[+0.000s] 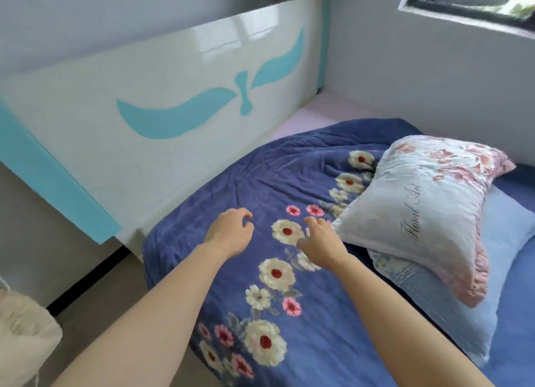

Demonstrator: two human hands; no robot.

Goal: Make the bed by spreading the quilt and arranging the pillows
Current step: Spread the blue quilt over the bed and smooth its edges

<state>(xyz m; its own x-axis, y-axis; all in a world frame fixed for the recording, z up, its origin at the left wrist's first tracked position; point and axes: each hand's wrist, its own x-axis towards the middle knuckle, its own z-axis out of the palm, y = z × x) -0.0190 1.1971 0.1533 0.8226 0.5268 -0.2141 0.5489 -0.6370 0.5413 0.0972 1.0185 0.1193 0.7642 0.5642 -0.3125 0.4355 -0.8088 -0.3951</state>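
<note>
We have the quilt [260,184] lying over the head end of the bed. It runs from the middle of the view down to 6 o'clock, and its edge hangs over the side at 7 o'clock. It is spread but not smooth: creases fan out toward 12 o'clock. A pale strip of sheet [304,120] shows between the quilt and the headboard [144,97] at 1 o'clock.

Our left hand [230,231] hovers over the quilt just left of centre, and our right hand [321,243] is just beside it toward 3 o'clock. Both have loosely curled fingers and grasp nothing. We cannot tell whether the fingertips touch the fabric.

At 3 o'clock the flowered pillow [419,201] lies askew on top of the blue pillow [463,314], both toward the wall side.

We judge the spreading mostly done, with smoothing left. The pillows look unfinished, since they are stacked crookedly and sit apart from the headboard. Separating them and setting them along the head end seems to be the main work left.
</note>
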